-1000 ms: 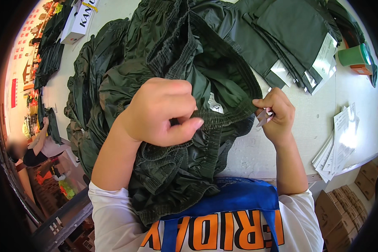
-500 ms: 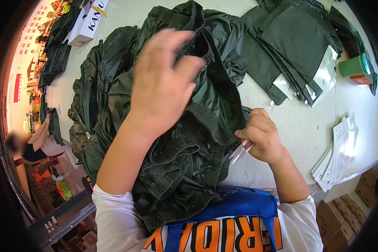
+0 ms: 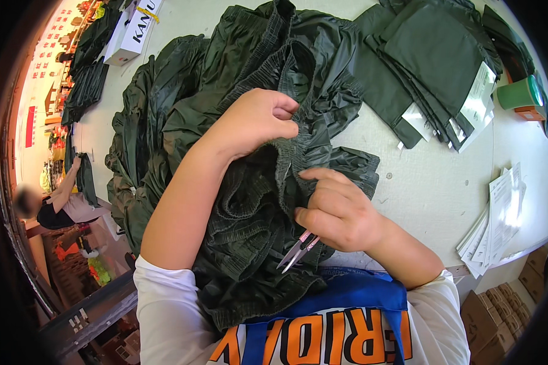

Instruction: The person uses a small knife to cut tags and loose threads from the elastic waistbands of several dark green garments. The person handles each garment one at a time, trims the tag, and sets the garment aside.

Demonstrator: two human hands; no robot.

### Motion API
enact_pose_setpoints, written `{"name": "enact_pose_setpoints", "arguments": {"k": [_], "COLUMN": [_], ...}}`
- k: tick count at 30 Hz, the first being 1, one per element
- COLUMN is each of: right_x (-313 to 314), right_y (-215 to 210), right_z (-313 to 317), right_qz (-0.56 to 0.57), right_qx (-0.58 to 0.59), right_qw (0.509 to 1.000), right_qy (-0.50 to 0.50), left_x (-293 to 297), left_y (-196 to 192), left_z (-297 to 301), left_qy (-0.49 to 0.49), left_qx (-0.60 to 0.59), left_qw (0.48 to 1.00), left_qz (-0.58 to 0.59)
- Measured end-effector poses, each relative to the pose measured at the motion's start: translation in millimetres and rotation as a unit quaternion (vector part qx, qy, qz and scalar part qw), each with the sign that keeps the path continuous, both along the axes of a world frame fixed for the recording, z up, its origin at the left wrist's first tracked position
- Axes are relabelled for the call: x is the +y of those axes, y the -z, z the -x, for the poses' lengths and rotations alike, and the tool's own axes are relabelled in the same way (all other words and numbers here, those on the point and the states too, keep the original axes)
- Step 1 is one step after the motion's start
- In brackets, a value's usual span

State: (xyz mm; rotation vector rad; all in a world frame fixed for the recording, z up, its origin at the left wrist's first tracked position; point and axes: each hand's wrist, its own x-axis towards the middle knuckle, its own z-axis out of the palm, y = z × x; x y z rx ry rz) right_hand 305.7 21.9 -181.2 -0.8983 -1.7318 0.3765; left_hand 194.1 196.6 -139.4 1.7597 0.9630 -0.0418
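A heap of dark green garments (image 3: 164, 131) with ribbed elastic waistbands lies before me and hangs over the near edge onto my lap. My left hand (image 3: 256, 121) is closed in a pinch on one elastic waistband (image 3: 284, 159) in the middle of the heap. Just right of it, my right hand (image 3: 344, 216) keeps a pair of thread snips (image 3: 296, 252) in its curled fingers, blades pointing down-left over the cloth. Its index finger reaches out to the waistband edge. The snips' handle is mostly hidden in the palm.
Folded dark green garments (image 3: 432, 55) with white tags lie at the far right. A green container (image 3: 517, 95) stands beyond them, and white printed sheets (image 3: 493, 222) lie nearer. At the far left are a white box (image 3: 128, 36) and a co-worker (image 3: 67, 204) handling dark cloth.
My left hand has come down onto the waistband and closed. My right hand has moved left with the snips, its index finger now stretched to the cloth. The waistband has been shifted.
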Motion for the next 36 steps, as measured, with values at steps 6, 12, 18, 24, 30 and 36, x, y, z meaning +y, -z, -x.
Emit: {"name": "enact_pose_setpoints", "arguments": {"k": [6,12,18,24,30,36], "right_x": [-6,31,41,42,49,48], "right_y": [-7,16,14,13,15,21], "right_z": [-31,-47,-41,-40,-31,-37], "right_qz": [0.280,0.274,0.287,0.269,0.259,0.255], "right_qx": [0.286,0.066,0.104,0.107,0.127,0.151], "right_qw": [0.913,0.945,0.938,0.943,0.943,0.931], "right_qy": [-0.082,0.166,0.162,0.165,0.166,0.210], "left_x": [-3,-10,-11,-10,-11,-10], "left_y": [5,-9,-7,-5,-4,-4], "left_z": [17,14,16,16,16,15], "left_qy": [-0.073,-0.080,-0.091,-0.088,-0.087,-0.080], "left_qx": [-0.086,-0.115,-0.119,-0.120,-0.121,-0.124], "left_qw": [0.988,0.982,0.983,0.983,0.983,0.982], "left_qz": [0.101,0.124,0.110,0.111,0.109,0.119]}}
